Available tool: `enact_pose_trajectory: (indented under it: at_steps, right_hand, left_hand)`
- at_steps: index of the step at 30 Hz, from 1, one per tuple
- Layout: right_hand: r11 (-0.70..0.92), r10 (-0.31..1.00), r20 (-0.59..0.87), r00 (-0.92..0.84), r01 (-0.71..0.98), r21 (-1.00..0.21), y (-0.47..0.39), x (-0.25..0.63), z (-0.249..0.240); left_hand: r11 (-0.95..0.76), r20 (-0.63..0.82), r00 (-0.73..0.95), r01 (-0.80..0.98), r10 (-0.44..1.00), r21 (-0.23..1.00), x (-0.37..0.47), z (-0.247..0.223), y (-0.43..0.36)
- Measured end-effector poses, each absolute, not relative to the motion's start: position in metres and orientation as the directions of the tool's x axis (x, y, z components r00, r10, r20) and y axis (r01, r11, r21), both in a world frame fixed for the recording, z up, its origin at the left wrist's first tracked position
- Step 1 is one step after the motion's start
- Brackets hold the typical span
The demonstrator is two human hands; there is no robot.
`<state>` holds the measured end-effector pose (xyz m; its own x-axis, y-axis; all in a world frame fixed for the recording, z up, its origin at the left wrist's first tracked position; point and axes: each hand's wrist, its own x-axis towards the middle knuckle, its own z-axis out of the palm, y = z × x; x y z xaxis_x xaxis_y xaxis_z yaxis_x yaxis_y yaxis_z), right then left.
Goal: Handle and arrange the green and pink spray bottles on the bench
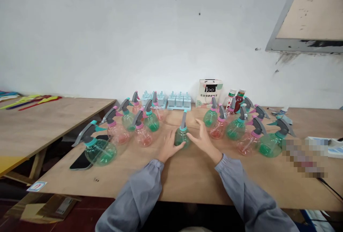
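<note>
A green spray bottle [182, 135] with a teal collar and grey trigger stands upright at the middle of the table, between my two hands. My left hand [169, 147] is at its left side, fingers stretched and the thumb reaching across the lower front of the bottle; whether it touches cannot be told. On the other side my right hand [204, 140] is open, its fingers spread apart and its thumb close to the bottle. Left of my hands stand several more spray bottles, the closest a pink one [144, 136]. To the right is another group, including a pink bottle [217, 130].
Pale blue popsicle moulds [179, 101] and a printed paper bag [209, 94] stand by the wall. A phone [81, 162] lies partly behind the front-left green bottle [101, 152]. At right are a white power strip [321, 146] and a cable. Another table [66, 121] adjoins on the left.
</note>
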<state>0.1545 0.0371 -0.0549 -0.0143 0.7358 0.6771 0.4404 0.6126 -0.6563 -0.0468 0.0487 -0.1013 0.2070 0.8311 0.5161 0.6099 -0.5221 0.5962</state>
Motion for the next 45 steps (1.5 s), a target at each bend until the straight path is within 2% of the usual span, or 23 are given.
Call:
enact_pose_trajectory:
  at_steps: [3,8,10,11,12,14,16,18,23,25,28,30,33,40,45]
  right_hand:
    - [0.545,0.817,0.577,0.012,0.310,-0.779,0.051,0.127,-0.042]
    - [0.531,0.838,0.545,0.006,0.220,-0.818,0.061,0.118,-0.038]
    - [0.534,0.838,0.546,-0.002,0.210,-0.819,0.065,0.120,-0.038]
    - [0.535,0.837,0.547,0.000,0.203,-0.820,0.067,0.122,-0.037]
    - [0.532,0.840,0.542,0.003,0.194,-0.824,0.070,0.124,-0.037]
    - [0.502,0.860,0.511,0.008,0.173,-0.848,0.075,0.128,-0.037]
    - [0.459,0.885,0.466,0.015,0.149,-0.876,0.081,0.131,-0.037]
    - [0.427,0.901,0.434,0.030,0.125,-0.895,0.084,0.133,-0.035]
    - [0.357,0.934,0.357,0.004,-0.041,-0.933,0.084,0.142,-0.023]
    - [0.273,0.955,0.286,-0.082,-0.139,-0.952,0.081,0.147,-0.017]
    - [0.130,0.965,0.177,-0.192,-0.232,-0.964,0.077,0.153,-0.007]
    - [0.083,0.963,0.145,-0.227,-0.262,-0.961,0.075,0.155,-0.002]
    - [0.082,0.954,0.154,-0.257,-0.272,-0.959,0.073,0.155,0.003]
    - [0.144,0.971,0.190,-0.145,-0.279,-0.949,0.078,0.158,0.004]
    - [0.076,0.951,0.149,-0.272,-0.259,-0.963,0.075,0.156,0.006]
  left_hand:
    - [-0.514,0.521,0.217,0.670,0.826,0.535,-0.035,-0.103,0.040]
    - [-0.587,0.635,0.220,0.672,0.741,0.452,-0.047,-0.101,0.038]
    - [-0.568,0.743,0.072,0.695,0.665,0.441,-0.066,-0.094,0.041]
    - [-0.532,0.795,-0.061,0.712,0.603,0.458,-0.078,-0.089,0.043]
    - [-0.479,0.822,-0.216,0.723,0.528,0.498,-0.090,-0.084,0.045]
    - [-0.380,0.786,-0.495,0.691,0.370,0.615,-0.113,-0.075,0.049]
    - [-0.334,0.729,-0.610,0.648,0.310,0.685,-0.129,-0.068,0.053]
    - [-0.285,0.688,-0.645,0.626,0.333,0.725,-0.140,-0.067,0.058]
    - [-0.173,0.486,-0.595,0.505,0.640,0.846,-0.144,-0.081,0.072]
    - [-0.202,0.474,-0.530,0.490,0.703,0.848,-0.138,-0.086,0.076]
    - [-0.344,0.520,-0.370,0.445,0.770,0.826,-0.119,-0.090,0.077]
    - [-0.433,0.547,-0.256,0.390,0.797,0.813,-0.104,-0.091,0.075]
    - [-0.466,0.551,-0.173,0.365,0.817,0.806,-0.087,-0.093,0.072]
    - [-0.456,0.543,-0.167,0.375,0.823,0.807,-0.084,-0.091,0.068]
    - [-0.461,0.545,-0.168,0.366,0.822,0.808,-0.083,-0.089,0.067]
